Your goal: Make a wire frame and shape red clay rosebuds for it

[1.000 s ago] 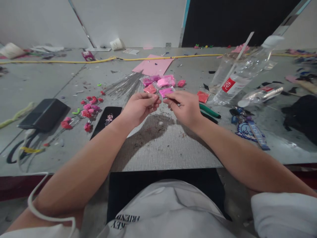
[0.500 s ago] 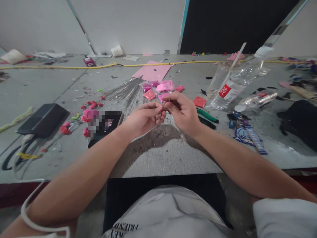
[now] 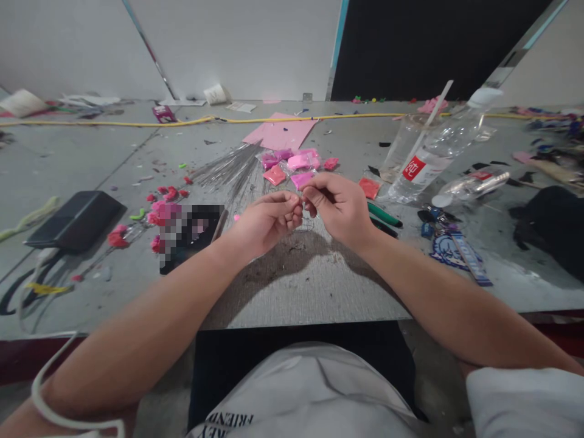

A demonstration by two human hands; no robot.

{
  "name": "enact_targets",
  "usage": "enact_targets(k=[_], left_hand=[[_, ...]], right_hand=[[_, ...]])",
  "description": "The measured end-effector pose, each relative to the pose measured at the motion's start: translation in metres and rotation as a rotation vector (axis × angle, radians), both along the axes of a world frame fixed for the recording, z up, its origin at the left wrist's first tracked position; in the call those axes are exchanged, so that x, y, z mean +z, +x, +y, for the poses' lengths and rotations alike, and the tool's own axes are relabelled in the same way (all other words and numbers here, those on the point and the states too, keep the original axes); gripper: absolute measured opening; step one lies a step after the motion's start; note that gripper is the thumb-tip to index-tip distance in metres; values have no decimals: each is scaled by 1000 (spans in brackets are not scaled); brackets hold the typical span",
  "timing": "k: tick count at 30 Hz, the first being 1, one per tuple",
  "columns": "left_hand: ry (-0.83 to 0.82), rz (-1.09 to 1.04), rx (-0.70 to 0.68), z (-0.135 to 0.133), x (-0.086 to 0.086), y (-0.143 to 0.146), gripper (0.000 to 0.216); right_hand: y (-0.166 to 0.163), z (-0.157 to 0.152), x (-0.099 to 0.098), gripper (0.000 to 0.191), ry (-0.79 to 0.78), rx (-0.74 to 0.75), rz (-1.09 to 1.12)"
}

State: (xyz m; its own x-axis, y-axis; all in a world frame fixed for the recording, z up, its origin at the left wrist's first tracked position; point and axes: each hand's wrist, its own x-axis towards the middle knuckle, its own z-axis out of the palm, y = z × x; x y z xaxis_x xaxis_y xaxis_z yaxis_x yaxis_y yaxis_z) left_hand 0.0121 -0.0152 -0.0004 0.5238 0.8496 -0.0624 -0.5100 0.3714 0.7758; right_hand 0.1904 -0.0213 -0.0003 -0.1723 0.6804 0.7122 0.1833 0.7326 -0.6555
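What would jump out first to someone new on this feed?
First, the left hand and right hand, fingertips close together mid-view; anything between them is too small to tell. Just beyond them lie bright pink and purple packets. Off to the right is a clear bottle with a red-marked label.

At right, a red-labelled water bottle [image 3: 416,169] stood beside a clear cup [image 3: 402,139] holding a white straw [image 3: 438,109]; a blue keychain [image 3: 449,248] lay nearer; at rear, a yellow cord [image 3: 255,118] ran crosswise; at left lay a black box-shaped device [image 3: 75,219].
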Motion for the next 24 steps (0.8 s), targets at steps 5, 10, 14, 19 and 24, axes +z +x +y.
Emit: enact_targets(k=[5, 10, 14, 19, 24], left_hand=[[-11, -14, 37, -6, 0, 3, 10], [-50, -2, 7, -10, 3, 5, 7], [-40, 3, -7, -9, 4, 4, 6], [-32, -20, -26, -8, 1, 4, 7], [-22, -24, -30, -9, 0, 4, 8]], right_hand=[[-3, 0, -5, 25, -64, -40, 63], [-2, 2, -3, 25, -121, 52, 132], [-1, 1, -1, 30, -127, 58, 105], [0, 0, -1, 30, -63, 42, 63], [-1, -1, -1, 32, -69, 35, 81]])
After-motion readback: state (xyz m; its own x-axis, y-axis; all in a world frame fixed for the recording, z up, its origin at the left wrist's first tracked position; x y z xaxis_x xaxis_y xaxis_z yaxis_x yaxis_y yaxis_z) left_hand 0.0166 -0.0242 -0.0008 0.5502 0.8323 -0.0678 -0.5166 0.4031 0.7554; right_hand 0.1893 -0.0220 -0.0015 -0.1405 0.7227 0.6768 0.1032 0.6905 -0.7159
